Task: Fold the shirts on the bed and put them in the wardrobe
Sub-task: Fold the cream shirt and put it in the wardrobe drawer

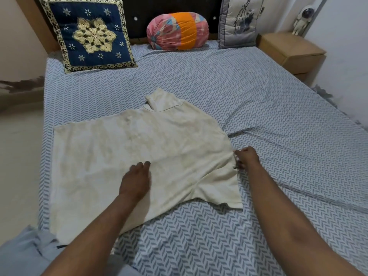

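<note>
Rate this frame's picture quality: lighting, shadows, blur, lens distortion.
Head view: soft, even indoor light, no glare; head view: a faint shadow lies beside the left hand on the cream shirt; head view: the wide-angle lens bows the bed edges and tilts the bedside cabinet; head view: the right hand, pinching the shirt's edge, has slightly smeared fingers.

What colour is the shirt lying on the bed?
The shirt is cream with faint tan blotches; head view.
</note>
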